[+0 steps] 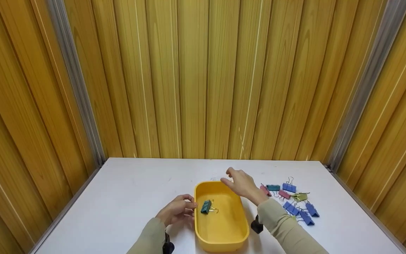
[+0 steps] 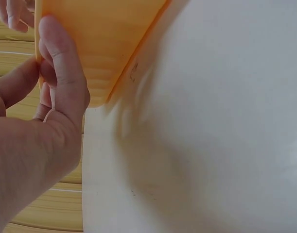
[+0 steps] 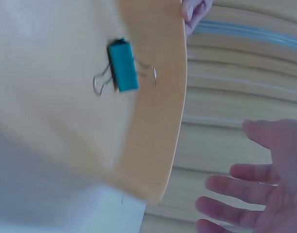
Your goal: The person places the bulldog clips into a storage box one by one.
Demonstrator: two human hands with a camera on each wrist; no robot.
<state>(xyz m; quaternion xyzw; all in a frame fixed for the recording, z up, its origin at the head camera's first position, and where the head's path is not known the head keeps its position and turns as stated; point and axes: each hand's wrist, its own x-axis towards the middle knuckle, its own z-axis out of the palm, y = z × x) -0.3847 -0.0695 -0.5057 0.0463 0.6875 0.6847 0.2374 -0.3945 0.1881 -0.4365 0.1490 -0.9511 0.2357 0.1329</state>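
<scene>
A yellow plastic bin [image 1: 222, 235] stands on the white table, with one teal binder clip [image 1: 206, 207] lying inside near its left wall. My left hand [image 1: 179, 209] grips the bin's left rim; in the left wrist view its fingers [image 2: 65, 68] lie along the outer wall with the thumb at the edge. Over the bin's far right corner hovers my right hand [image 1: 242, 183], fingers spread and nothing held. The right wrist view shows that hand [image 3: 265, 179] apart from the rim, and the teal clip [image 3: 123, 65] with its wire handles splayed out.
Right of the bin lies a loose group of binder clips: several blue ones [image 1: 289, 187], red ones [image 1: 284, 194], a teal one [image 1: 273, 187] and a yellow-green one [image 1: 300, 197]. Wood-patterned panels [image 1: 192, 81] rise behind the table's far edge and at both sides.
</scene>
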